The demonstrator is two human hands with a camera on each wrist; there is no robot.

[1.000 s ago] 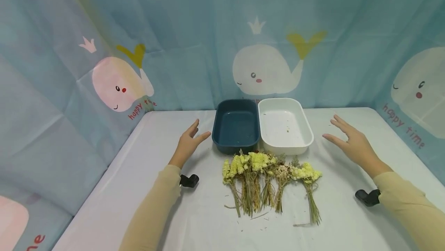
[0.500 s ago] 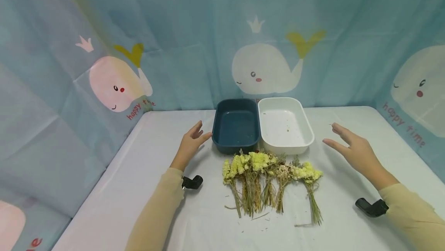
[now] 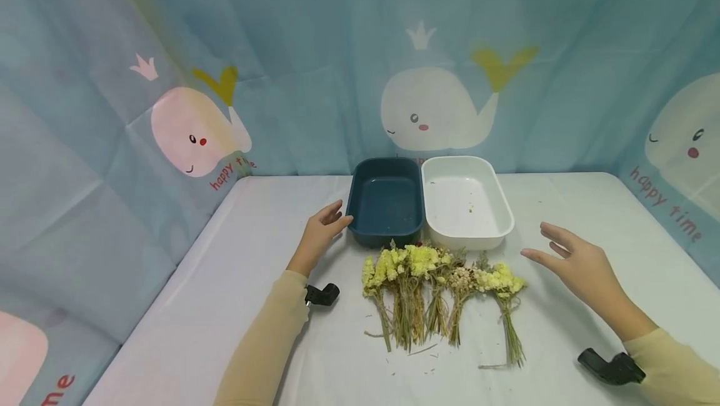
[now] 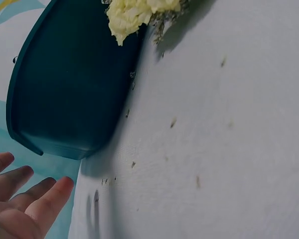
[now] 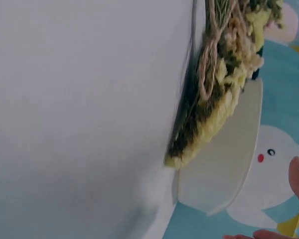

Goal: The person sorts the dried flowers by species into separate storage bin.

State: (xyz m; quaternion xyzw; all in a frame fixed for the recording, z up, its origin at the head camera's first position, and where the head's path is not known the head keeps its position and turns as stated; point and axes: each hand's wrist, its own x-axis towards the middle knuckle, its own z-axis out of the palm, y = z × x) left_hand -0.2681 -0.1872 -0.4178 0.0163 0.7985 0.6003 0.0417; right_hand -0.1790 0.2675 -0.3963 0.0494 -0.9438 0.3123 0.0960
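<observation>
My left hand (image 3: 319,236) hovers beside the left wall of the dark blue bin (image 3: 385,235), fingers loosely extended. In the left wrist view, a gap shows between its fingertips (image 4: 64,185) and the bin. To the right of the white bin (image 3: 471,242), my right hand (image 3: 585,267) is held in the air with fingers spread and nothing in them. Several tied bunches of dried flowers (image 3: 409,262) lie side by side in front of the bins. One yellow bunch (image 3: 500,282) lies slightly apart at the right end, its twine visible in the right wrist view.
Both bins stand side by side near the back of the white table (image 3: 337,362). Small plant bits (image 3: 425,350) are scattered on the tabletop and in the white bin. A blue whale-print curtain (image 3: 315,106) encloses the back and sides. A black wrist mount (image 3: 613,368) sits on each arm.
My right hand has come back toward me, lower beside the white bin. My left hand has shifted slightly right, closer to the blue bin. Flowers and bins have stayed put.
</observation>
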